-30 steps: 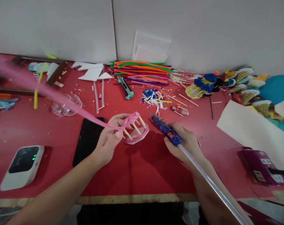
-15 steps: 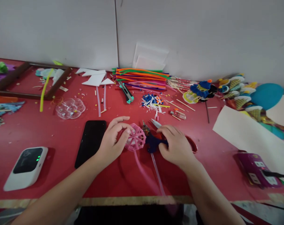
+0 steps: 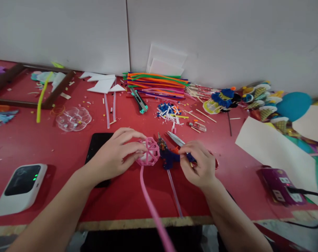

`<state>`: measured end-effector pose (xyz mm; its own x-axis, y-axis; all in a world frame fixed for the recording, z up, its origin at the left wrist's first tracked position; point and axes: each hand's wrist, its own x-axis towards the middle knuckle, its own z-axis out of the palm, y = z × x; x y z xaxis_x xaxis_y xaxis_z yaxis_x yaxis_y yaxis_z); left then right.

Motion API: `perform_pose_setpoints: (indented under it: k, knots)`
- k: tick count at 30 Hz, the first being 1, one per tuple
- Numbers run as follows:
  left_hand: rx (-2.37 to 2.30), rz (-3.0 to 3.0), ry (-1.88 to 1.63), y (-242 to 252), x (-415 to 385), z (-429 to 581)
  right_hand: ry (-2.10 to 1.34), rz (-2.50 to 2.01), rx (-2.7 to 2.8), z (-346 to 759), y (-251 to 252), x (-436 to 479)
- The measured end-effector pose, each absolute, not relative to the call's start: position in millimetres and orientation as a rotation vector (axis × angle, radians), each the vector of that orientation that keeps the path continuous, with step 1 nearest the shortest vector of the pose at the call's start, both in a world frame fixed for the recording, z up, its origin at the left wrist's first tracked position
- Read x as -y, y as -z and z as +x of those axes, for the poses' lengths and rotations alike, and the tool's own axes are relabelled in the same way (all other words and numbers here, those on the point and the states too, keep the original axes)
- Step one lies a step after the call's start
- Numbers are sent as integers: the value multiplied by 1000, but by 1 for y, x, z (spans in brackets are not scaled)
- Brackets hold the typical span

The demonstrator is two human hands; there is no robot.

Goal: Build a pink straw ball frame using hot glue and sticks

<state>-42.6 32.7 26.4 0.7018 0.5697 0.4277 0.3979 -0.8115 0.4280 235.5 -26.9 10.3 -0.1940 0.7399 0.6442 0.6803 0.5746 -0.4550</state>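
Observation:
My left hand [image 3: 122, 150] holds a small pink cage-like ball [image 3: 149, 152] between thumb and fingers; something whitish shows inside it. From the ball a pink fuzzy strip [image 3: 151, 201], like a pipe cleaner, runs down past the table's front edge. My right hand [image 3: 199, 162] is closed in a pinch over the handle of a blue glue gun [image 3: 169, 158]; what the fingertips hold, if anything, cannot be made out. A translucent glue stick [image 3: 175, 192] extends from the gun. Scissors [image 3: 176, 138] lie behind it, their handles partly hidden by my right hand.
A black phone [image 3: 97, 147] lies partly under my left forearm. A white device [image 3: 21, 189] stands left, a purple power strip [image 3: 281, 185] right. Behind are pipe cleaners [image 3: 156, 84], a utility knife [image 3: 139, 100], a clear flower-shaped tray [image 3: 73, 119] and paper scraps [image 3: 170, 113].
My right hand has come off the glue gun's handle and its fingers have drawn together. My left hand and the pink ball have turned slightly. The view has shifted a little.

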Motion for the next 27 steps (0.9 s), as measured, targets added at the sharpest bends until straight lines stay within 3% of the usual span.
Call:
perform_pose_setpoints:
  k: [5, 14, 20, 27]
  knots:
    - [-666, 2548, -626, -33, -29, -48, -305, -1078, 1882, 234, -14, 31]
    - [-710, 2655, -611, -27, -34, -48, -682, -891, 1754, 232, -12, 36]
    - [-735, 2675, -684, -21, -35, -46, -669, -931, 1766, 229, -13, 36]
    - [-842, 2621, -923, -7, -23, -27, -354, -1161, 1799, 226, -13, 36]
